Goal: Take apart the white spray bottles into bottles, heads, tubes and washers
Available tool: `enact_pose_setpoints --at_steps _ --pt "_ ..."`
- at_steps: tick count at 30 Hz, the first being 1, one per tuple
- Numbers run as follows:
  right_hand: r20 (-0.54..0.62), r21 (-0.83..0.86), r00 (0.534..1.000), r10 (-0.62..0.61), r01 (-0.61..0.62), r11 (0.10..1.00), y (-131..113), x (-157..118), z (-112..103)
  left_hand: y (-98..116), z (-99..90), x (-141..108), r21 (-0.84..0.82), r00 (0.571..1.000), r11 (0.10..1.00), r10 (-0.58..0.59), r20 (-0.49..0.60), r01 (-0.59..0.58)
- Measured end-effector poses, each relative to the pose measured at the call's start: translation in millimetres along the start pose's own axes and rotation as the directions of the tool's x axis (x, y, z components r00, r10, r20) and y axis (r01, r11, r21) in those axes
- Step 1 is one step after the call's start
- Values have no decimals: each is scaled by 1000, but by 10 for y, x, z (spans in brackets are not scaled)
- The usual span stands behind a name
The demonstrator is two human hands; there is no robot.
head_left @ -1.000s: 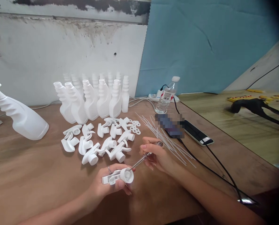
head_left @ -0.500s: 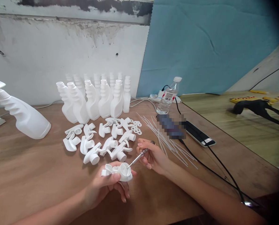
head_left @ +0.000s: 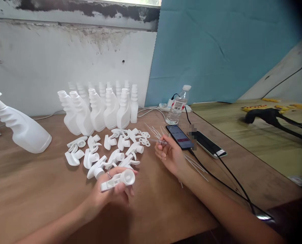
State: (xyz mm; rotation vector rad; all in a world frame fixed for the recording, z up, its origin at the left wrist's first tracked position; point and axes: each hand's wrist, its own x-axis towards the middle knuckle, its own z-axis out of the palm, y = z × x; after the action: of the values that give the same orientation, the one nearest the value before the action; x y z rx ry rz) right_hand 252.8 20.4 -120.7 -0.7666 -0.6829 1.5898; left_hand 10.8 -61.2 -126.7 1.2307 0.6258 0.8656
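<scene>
My left hand (head_left: 115, 184) grips a white trigger spray head (head_left: 116, 180), its round open cap facing up toward me at the right end. Apart from it, up and to the right, my right hand (head_left: 170, 152) pinches a slim silver screwdriver (head_left: 162, 141). The screwdriver's thin shaft points left and is blurred, so its tip is hard to make out. Just beyond my left hand lies a group of loose white spray heads (head_left: 114, 157). Small white rings (head_left: 144, 139) sit at the right side of that group, close to the screwdriver's shaft.
Several white bottles without heads (head_left: 97, 113) stand against the wall. A bottle with its spray head (head_left: 30, 130) stands at left. Thin white tubes (head_left: 196, 164) lie beneath and beside my right arm. A water bottle (head_left: 177, 106), a phone (head_left: 178, 135), another dark device (head_left: 209, 145) and black cables are at right.
My right hand has drawn the screwdriver out of the spray head's cap and moved it up and right. My left hand has tilted the spray head and shifted slightly left. The view has turned slightly.
</scene>
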Motion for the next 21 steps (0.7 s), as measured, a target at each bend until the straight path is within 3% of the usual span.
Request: enact_pose_setpoints --at_steps 2,3,5,7,8,10,13,17,19,20,21 --pt "-125 -241 973 -196 162 957 -86 101 -112 186 -125 75 307 988 943 147 -43 -127" --pt "-141 -406 944 -298 219 887 -123 141 -164 287 -206 123 501 971 845 237 -41 -186" --pt "-87 -683 885 -458 281 674 -179 187 -241 468 -384 235 824 943 526 332 27 -209" --pt "-10 -805 849 -529 307 508 -208 191 -272 590 -552 352 964 955 227 289 67 -137" --pt "13 -821 837 -546 321 472 -214 183 -274 622 -624 406 989 968 120 245 60 -91" --pt "44 -825 834 -549 340 451 -213 157 -261 636 -742 488 1000 988 1 157 3 -3" --pt "72 -814 844 -531 357 459 -202 129 -241 627 -873 527 996 996 -3 12 -89 89" --pt "28 -756 875 -483 334 562 -201 119 -231 836 -1031 422 994 992 61 -99 -82 88" --pt "8 -725 887 -463 324 608 -203 116 -228 1054 -1128 319 990 994 86 16 -110 109" --pt "1 -713 891 -455 320 625 -203 115 -227 1169 -1192 258 987 977 85 148 -150 139" --pt "-6 -701 894 -449 316 639 -202 115 -226 1273 -1271 191 980 927 80 319 -197 180"
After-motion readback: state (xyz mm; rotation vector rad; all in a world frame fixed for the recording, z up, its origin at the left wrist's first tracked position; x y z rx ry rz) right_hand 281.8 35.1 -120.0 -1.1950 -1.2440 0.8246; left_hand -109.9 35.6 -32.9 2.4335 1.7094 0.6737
